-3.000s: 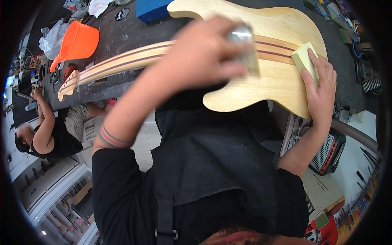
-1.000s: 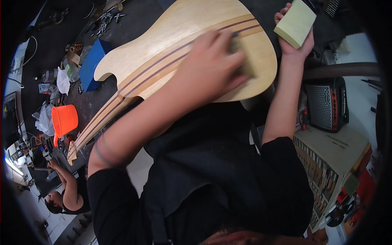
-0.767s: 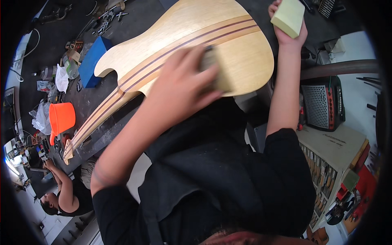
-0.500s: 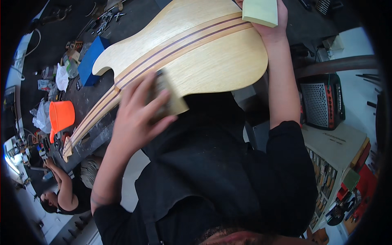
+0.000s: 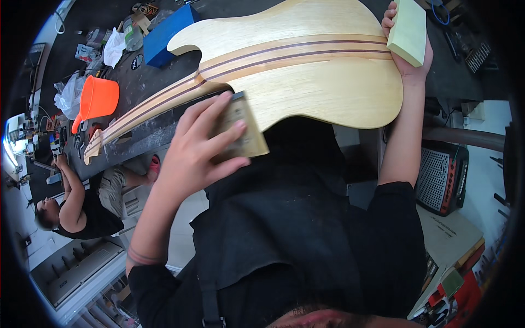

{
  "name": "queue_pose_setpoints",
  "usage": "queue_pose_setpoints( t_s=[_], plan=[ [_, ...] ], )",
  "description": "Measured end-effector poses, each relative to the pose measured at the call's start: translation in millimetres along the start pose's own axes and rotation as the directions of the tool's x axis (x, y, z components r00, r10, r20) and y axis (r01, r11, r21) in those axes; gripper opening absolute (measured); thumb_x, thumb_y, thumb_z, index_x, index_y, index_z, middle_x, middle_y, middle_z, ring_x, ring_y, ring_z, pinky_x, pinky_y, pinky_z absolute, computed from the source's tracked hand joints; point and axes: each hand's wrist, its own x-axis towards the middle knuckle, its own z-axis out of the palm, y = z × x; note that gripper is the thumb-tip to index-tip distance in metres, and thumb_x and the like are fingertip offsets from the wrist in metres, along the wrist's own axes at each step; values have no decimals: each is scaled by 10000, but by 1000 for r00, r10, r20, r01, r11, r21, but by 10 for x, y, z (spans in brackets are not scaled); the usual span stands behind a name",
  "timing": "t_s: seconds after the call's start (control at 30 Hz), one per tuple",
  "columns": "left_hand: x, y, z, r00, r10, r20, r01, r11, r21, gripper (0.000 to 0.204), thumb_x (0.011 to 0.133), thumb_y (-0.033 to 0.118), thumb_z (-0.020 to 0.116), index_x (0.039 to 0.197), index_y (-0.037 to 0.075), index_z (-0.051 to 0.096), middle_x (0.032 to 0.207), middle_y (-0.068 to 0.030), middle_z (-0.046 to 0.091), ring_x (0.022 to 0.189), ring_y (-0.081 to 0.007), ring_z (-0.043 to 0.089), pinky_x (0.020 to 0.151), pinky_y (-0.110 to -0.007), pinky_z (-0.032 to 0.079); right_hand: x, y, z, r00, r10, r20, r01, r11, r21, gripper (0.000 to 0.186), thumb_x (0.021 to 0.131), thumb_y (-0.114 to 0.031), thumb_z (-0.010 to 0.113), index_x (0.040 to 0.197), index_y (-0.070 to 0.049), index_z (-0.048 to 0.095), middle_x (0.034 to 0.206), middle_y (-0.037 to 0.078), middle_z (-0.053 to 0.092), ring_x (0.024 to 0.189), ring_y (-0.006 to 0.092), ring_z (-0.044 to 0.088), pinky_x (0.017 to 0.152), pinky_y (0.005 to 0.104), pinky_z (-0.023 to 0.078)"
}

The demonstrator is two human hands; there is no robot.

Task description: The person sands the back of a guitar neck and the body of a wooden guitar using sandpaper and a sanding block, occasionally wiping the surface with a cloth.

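A bare wooden guitar (image 5: 328,82) is lying on the bench (image 5: 136,82), its body spreading over 12 to 1 o'clock and its striped neck (image 5: 157,104) reaching toward 9 o'clock. Between 9 and 10, the left hand (image 5: 198,146) is grasping a tan sanding block (image 5: 249,131) by the body's near edge; whether block and wood are touching, I cannot tell. At 2 o'clock the right hand (image 5: 414,71) is clasping a pale-yellow block (image 5: 408,33) at the body's tail end. The guitar is looking stiff and fairly heavy, probably slippery where smooth, its slim headstock (image 5: 93,148) seeming most fragile; the thick body rim is offering the surest hold. Both blocks are appearing light, best pinched along their sides.
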Motion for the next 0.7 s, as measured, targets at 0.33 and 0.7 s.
queue_pose_setpoints(
  t_s=[0.33, 0.7],
  plan=[
    [1722, 912, 1101, 941, 255, -224, -270, 962, -37, 621, 866, 433, 979, 1333, 74, 784, 1526, -276, 649, 1383, -475, 626, 1177, -593, 539, 39, 1, -236, 990, 110, 90, -121, 985, 124, 692, 1173, -255, 553, 1740, 108, 397, 1634, 303, 519, 1389, 393, 550, 1169, 492, 479],
    [-241, -36, 66, 995, 30, -91, -28, 999, 26, 731, 866, 482, 1009, 1520, 233, 799, 1744, -260, 573, 1468, -500, 621, 1188, -609, 562, -18, -61, -187, 985, 111, 130, -122, 989, 79, 687, 1189, -182, 553, 1767, 116, 333, 1664, 285, 452, 1407, 388, 512, 1211, 479, 461]
  ],
)
